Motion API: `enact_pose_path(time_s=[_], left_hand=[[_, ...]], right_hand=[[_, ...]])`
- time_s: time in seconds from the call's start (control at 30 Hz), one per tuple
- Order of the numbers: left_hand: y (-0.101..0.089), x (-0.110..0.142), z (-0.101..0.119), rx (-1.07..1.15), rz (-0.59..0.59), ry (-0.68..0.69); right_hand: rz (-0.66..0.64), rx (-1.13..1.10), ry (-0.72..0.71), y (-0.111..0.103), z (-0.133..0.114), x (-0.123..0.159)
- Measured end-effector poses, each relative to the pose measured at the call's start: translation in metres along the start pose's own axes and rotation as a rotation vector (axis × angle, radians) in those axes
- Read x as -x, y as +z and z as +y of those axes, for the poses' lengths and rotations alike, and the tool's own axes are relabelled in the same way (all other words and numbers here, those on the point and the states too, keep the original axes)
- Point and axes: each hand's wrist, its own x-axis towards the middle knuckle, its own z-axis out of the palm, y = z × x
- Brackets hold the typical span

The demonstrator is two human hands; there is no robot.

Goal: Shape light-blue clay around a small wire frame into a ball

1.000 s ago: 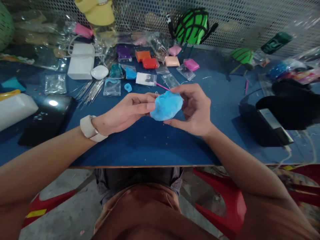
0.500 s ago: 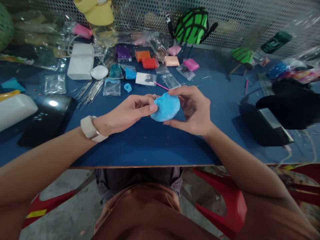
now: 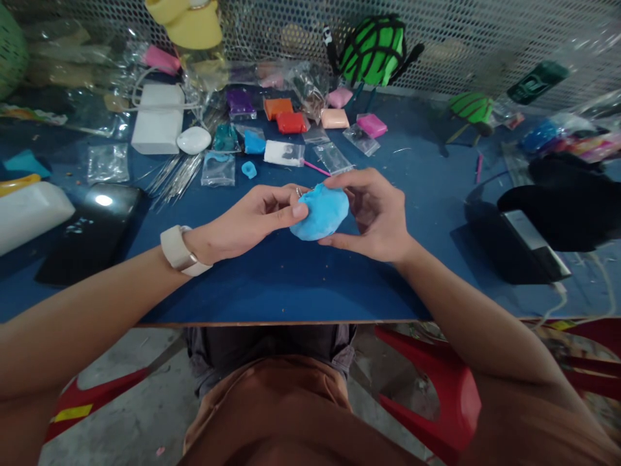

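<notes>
Between my two hands, above the blue table, is a flattened, rounded piece of light blue modelling clay. My left hand pinches its left edge, thumb on top, the other fingers mostly hidden beneath. A small wire loop shows at the clay's upper left edge. My right hand grips the right side, with fingers at the top edge and the thumb at the bottom edge. Just beyond the hands lie a thin pink stick, a packet of white clay and a small blue clay ring.
Packets of red clay, orange clay and purple clay lie farther back. Metal wires and a black phone are at left. A green-and-black clay model stands by the mesh panel. A black box sits at right.
The blue clay has tilted slightly and its lower edge sits a little lower. Both hands keep their hold, with only small shifts of the fingers.
</notes>
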Motion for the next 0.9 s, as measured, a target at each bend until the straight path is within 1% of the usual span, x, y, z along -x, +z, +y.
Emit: enact_pose_path(time_s=[0.13, 0.27, 0.43, 0.5, 0.67, 0.8, 0.9], left_hand=[[0.000, 0.001, -0.003, 0.047, 0.022, -0.021], [0.000, 0.003, -0.008, 0.089, 0.059, -0.065], [0.000, 0.002, -0.008, 0.121, 0.082, -0.062], [-0.001, 0.002, -0.010, 0.140, 0.096, -0.069], [-0.001, 0.001, -0.015, 0.220, 0.090, -0.093], [0.002, 0.001, -0.014, 0.181, 0.116, -0.120], [0.004, 0.000, -0.012, 0.171, 0.133, -0.108]], right_hand=[[-0.002, -0.042, 0.011, 0.000, 0.000, -0.002], [0.022, 0.002, 0.026, -0.001, 0.004, -0.003], [0.028, 0.043, 0.060, -0.002, 0.004, -0.003], [0.039, 0.049, 0.079, 0.000, 0.001, -0.004], [0.103, -0.007, 0.117, 0.011, -0.005, -0.005], [0.104, -0.019, 0.177, 0.015, -0.005, -0.006], [0.107, -0.003, 0.176, 0.016, -0.005, -0.006]])
